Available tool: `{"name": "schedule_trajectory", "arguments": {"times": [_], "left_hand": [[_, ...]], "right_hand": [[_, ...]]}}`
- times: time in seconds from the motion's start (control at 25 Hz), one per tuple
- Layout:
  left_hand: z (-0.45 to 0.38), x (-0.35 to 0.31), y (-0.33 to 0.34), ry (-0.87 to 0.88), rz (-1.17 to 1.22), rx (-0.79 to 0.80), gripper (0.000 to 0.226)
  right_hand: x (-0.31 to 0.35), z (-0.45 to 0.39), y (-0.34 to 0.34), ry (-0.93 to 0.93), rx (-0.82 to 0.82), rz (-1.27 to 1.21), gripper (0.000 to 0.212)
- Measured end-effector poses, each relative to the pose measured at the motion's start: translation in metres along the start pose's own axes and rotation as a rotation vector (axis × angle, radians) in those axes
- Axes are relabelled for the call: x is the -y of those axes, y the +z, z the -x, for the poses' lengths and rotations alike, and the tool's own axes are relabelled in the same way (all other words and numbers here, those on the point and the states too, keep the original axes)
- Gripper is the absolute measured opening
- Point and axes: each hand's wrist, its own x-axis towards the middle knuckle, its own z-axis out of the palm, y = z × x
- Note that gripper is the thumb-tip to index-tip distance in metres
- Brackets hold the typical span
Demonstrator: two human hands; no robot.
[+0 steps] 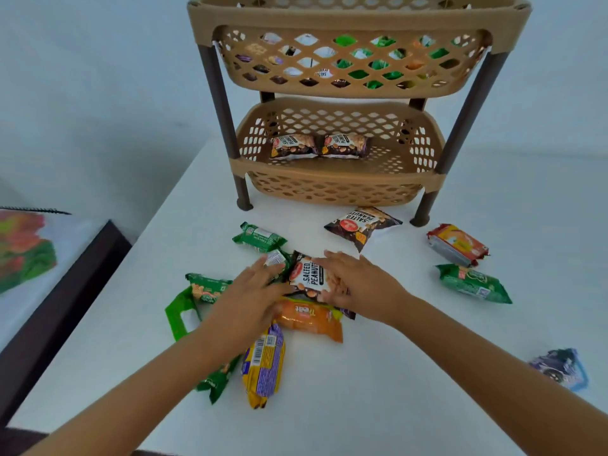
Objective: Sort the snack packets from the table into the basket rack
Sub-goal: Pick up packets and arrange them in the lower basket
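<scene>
Brown-and-white salted peanuts packet [307,277] is lying directly between the hands, long axis running away toward the basket rack [342,179], with the right hand [358,284] curling onto its far edge, nearer than the flat-fingered, empty left hand [253,291] touching beside it.

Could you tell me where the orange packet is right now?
In the head view, the orange packet lies on the table's centre, just under both hands, beside the yellow-purple packet.

The scene is viewed from one head-worn wide-angle camera, aimed forward and steeply down over both forearms. The white table [378,373] is seen close, the basket rack [342,103] just beyond the hands.
</scene>
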Motion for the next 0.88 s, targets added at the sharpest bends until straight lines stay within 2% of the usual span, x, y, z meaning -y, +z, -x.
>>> {"name": "schedule_trajectory", "arguments": {"times": [0.32,0.6,0.88], "left_hand": [[0.011,-0.021,0.026,-0.009,0.004,0.002,0.042],[-0.002,-0.034,0.041,-0.074,0.163,-0.089,0.043],[-0.06,-0.056,0.032,-0.023,0.22,-0.225,0.039]], "right_hand": [[-0.024,0.017,0.025,0.167,-0.199,-0.083,0.063],[-0.036,0.059,0.052,0.284,-0.46,-0.148,0.06],[-0.038,0.064,0.056,0.337,-0.564,-0.1,0.059]]}}
